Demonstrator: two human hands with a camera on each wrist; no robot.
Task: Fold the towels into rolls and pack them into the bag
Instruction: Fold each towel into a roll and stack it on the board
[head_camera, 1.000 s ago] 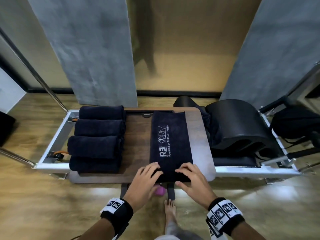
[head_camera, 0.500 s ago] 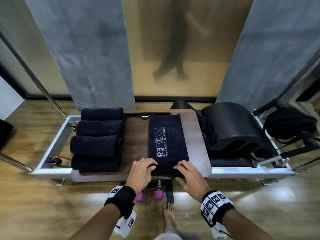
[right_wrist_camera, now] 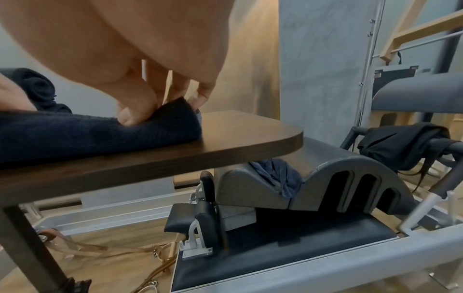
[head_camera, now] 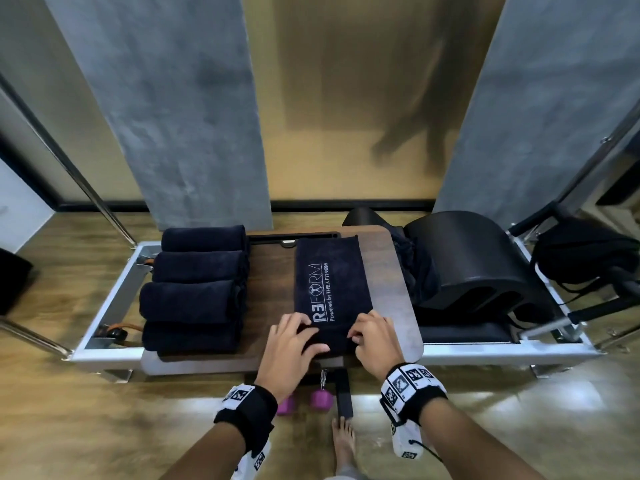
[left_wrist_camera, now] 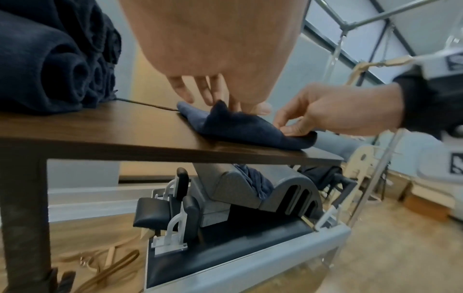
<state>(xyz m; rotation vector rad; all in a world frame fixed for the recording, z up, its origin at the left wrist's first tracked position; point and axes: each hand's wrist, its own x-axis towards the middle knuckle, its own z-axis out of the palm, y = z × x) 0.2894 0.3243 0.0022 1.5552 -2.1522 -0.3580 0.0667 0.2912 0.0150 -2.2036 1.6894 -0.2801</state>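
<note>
The dark navy folded towel (head_camera: 329,289) lies on the brown wooden tabletop (head_camera: 388,271), long axis running away from the person. Both hands, left (head_camera: 291,344) and right (head_camera: 372,336), pinch its rolled near end.

Both forearms are bare. Each wrist wears a broad black band (head_camera: 246,412) carrying white blocks printed with black square-patterned tags (head_camera: 408,377), and a thin black cord (head_camera: 427,450) trails from the right one. One foot (head_camera: 343,441) is bare.
</note>
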